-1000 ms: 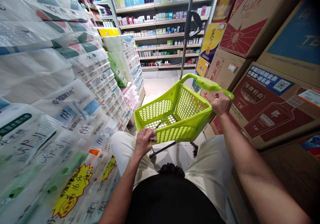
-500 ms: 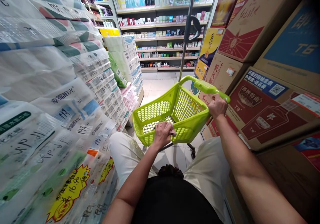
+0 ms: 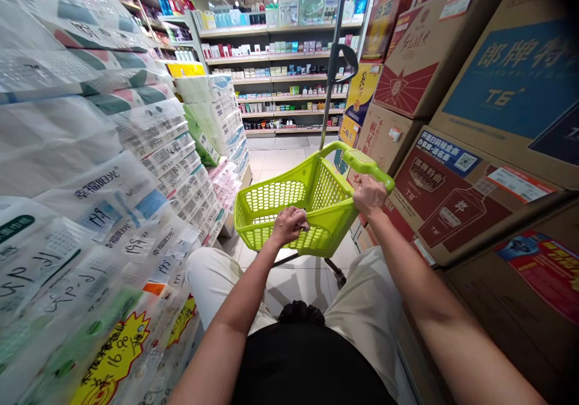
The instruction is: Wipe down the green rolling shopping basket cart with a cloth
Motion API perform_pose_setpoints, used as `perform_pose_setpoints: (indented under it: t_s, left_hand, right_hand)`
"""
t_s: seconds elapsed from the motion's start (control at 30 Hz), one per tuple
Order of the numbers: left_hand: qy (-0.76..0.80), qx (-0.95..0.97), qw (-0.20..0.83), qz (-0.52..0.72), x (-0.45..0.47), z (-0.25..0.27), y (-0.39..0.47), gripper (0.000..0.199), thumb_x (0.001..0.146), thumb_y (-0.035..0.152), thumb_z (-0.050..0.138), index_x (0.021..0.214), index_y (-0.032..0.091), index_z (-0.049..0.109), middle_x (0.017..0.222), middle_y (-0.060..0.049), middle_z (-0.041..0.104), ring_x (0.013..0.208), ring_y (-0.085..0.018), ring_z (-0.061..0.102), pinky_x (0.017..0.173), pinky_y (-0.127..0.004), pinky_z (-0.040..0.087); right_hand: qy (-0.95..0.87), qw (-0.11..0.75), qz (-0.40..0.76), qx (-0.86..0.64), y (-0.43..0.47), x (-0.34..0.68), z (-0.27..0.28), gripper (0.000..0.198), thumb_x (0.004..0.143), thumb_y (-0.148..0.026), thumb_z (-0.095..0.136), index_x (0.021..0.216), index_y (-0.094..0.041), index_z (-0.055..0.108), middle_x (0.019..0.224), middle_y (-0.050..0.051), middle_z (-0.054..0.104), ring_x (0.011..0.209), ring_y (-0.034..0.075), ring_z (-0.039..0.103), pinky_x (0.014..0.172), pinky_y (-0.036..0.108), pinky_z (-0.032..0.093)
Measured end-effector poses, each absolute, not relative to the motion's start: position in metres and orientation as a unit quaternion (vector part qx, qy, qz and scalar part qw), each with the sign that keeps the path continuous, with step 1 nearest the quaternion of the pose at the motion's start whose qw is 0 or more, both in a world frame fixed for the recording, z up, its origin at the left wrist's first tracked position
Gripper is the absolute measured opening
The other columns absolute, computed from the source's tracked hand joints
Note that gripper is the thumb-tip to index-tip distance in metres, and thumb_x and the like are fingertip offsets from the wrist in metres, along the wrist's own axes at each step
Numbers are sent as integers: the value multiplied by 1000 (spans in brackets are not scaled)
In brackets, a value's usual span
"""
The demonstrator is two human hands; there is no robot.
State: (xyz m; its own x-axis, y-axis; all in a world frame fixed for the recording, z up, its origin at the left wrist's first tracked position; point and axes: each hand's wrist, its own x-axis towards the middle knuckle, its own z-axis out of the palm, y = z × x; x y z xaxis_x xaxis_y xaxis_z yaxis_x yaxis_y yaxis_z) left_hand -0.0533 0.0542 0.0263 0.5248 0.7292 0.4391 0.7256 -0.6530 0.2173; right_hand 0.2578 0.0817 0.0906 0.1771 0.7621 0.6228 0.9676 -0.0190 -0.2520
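Note:
A lime-green shopping cart (image 3: 294,184) with a perforated basket stands tilted in front of my knees. Its basket has nothing in it that I can see. My right hand (image 3: 370,195) is closed around the cart's green frame, just below the thick handle (image 3: 368,166). Over the near rim of the basket, my left hand (image 3: 286,226) has its fingers curled together. A small crumpled pinkish-grey piece (image 3: 304,223), like cloth or tissue, shows at those fingers. Whether the left hand also grips the rim is hidden. A grey pole (image 3: 326,103) with a dark hook-shaped part rises behind the handle.
Packs of tissue paper (image 3: 149,133) are stacked high on my left, with handwritten prices and a yellow price tag (image 3: 113,357). Cardboard boxes (image 3: 443,181) tower close on my right. Shelves (image 3: 275,79) of small packages cross the aisle's far end, beyond the tiled floor (image 3: 266,159).
The view has swung slightly to the right, so cart and hands appear further left. My left hand has shifted slightly along the near rim; my right hand keeps its grip.

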Motion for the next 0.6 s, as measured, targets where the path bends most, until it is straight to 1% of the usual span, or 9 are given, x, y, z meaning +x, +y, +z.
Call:
perform_pose_setpoints:
  t_s: [0.07,0.13,0.23,0.3,0.37,0.43,0.53,0.6]
  left_hand:
    - [431,859,12,277,-64,26,64,22,81,14,64,101,25,68,116,-8,66,110,-26,59,94,-40,45]
    - [443,846,20,295,-74,26,75,21,80,13,64,97,24,68,114,-7,66,109,-25,59,94,-39,45]
    - [457,833,29,309,-86,25,89,20,77,12,64,93,24,66,112,-7,66,107,-24,59,94,-38,45]
    - [467,825,29,317,-92,24,95,20,74,11,63,90,23,65,111,-7,65,108,-24,58,95,-39,45]
    - [478,815,26,326,-96,22,97,19,73,10,63,87,22,64,112,-8,64,108,-25,57,97,-40,45]
    - [484,806,19,341,-99,20,96,16,74,11,62,85,22,62,112,-8,64,109,-25,56,99,-42,45]
    - [487,787,3,379,-101,12,88,14,76,11,60,83,23,59,111,-8,62,115,-25,54,107,-48,44]
    - [497,757,-17,424,-96,3,79,14,78,10,58,81,23,56,110,-8,60,123,-27,51,112,-52,41]
  right_hand:
    - [-678,273,-162,-663,75,264,101,28,84,-23,46,97,-15,70,90,12,73,73,22,57,76,35,35]
    - [-711,236,-187,-636,71,279,116,28,88,-27,45,90,-17,71,89,11,74,73,21,56,79,36,35]
    - [-743,212,-229,-592,68,303,135,39,95,-33,41,72,-19,69,81,10,74,76,21,57,92,40,36]
    - [-786,197,-221,-543,70,307,139,41,96,-34,40,72,-20,70,81,9,75,80,21,57,96,40,36]
    - [-810,184,-201,-519,72,301,136,39,97,-36,42,77,-20,72,84,9,76,82,21,59,92,36,38]
    - [-808,173,-185,-533,72,288,127,39,97,-37,43,78,-19,72,85,9,76,81,20,60,82,33,38]
    - [-791,160,-180,-562,69,269,115,43,98,-41,43,74,-20,71,80,9,77,75,19,61,71,30,33]
    - [-785,170,-183,-566,62,261,111,45,98,-44,43,72,-20,71,79,8,77,71,18,61,68,30,30]
